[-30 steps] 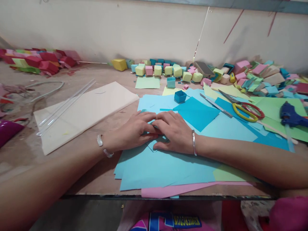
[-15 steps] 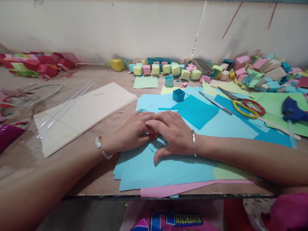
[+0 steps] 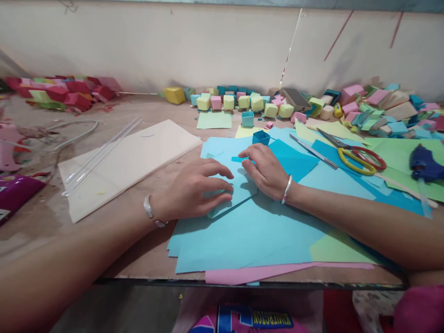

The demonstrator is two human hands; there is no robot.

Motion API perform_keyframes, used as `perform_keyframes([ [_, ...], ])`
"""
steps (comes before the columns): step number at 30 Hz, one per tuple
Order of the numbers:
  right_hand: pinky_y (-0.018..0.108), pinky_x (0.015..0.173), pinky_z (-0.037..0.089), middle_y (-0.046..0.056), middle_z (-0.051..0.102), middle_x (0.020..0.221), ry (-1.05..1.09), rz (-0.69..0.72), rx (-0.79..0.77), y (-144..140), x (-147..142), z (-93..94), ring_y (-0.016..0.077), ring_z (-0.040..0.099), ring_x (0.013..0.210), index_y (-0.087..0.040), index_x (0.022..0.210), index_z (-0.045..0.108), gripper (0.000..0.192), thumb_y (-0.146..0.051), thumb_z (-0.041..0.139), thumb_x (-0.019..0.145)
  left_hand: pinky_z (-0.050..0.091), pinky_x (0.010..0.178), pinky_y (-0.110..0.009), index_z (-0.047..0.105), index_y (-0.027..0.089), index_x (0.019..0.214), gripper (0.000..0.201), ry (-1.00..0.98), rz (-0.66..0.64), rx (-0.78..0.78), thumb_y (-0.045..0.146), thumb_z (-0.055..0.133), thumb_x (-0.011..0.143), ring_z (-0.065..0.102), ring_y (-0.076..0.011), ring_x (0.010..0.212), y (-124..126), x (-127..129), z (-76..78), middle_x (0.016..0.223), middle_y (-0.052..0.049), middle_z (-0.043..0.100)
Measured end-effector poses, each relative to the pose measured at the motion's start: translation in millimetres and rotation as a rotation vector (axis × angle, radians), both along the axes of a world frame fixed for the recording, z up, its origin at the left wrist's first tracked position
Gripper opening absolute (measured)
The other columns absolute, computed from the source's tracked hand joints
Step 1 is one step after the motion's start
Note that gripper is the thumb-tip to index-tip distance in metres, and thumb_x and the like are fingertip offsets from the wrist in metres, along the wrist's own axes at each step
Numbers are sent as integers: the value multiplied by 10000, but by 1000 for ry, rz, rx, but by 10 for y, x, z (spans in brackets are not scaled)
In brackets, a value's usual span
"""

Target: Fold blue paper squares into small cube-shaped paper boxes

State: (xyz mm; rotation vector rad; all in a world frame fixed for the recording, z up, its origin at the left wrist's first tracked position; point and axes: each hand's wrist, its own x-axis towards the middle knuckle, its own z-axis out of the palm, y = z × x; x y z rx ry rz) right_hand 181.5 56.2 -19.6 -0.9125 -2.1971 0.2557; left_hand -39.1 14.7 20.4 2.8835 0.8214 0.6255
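Note:
My left hand point(image 3: 203, 187) lies with its fingers spread over a small light-blue piece of paper point(image 3: 241, 195), touching its left side. To the right, my right hand point(image 3: 266, 172) rests at that paper's upper right, its thumb and index finger apart. Parts of the piece are hidden beneath both hands. Underneath is a stack of light-blue sheets point(image 3: 249, 245). A narrow blue paper strip point(image 3: 239, 159) is by my right fingertips. Just beyond them stands a dark-blue open paper box point(image 3: 261, 137), and a dark-blue sheet point(image 3: 294, 163) sits partly behind my right hand.
Scissors point(image 3: 360, 159) and a craft knife point(image 3: 315, 151) lie at the right, near a blue glue gun point(image 3: 428, 164). Clear glue sticks point(image 3: 100, 159) cross a cream sheet point(image 3: 166, 148) on the left. Paper cubes point(image 3: 229, 101) line the wall, with a phone-like dark slab point(image 3: 295, 99) among them.
My hands were together with overlapping fingers; now they are apart. The right hand has moved up and right, uncovering more of the small light-blue paper. The view has shifted slightly.

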Motion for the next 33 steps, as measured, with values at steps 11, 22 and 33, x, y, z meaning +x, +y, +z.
perform_keyframes([
  [11, 416, 888, 451, 96, 561, 1110, -58, 107, 107, 93, 75, -100, 217, 515, 976, -196, 933, 696, 424, 31, 413, 713, 477, 797, -353, 750, 259, 897, 346, 177, 98, 62, 78, 456, 878, 618, -207, 926, 77, -63, -13, 1064, -45, 696],
  [22, 424, 903, 490, 100, 552, 1138, -97, 45, 115, 100, 71, -111, 219, 529, 1002, -232, 1134, 652, 505, 8, 435, 746, 489, 756, -308, 713, 222, 1078, 247, 158, 204, -30, 283, 542, 910, 609, -179, 841, 71, -53, -64, 1003, -76, 661],
  [33, 359, 821, 519, 82, 614, 1019, -82, 78, 111, 185, 130, -95, 192, 583, 941, -215, 980, 708, 379, -37, 422, 806, 438, 889, -409, 765, 327, 891, 361, 211, 137, 76, 101, 484, 875, 557, -229, 1009, 87, -65, 14, 1042, -21, 692],
])
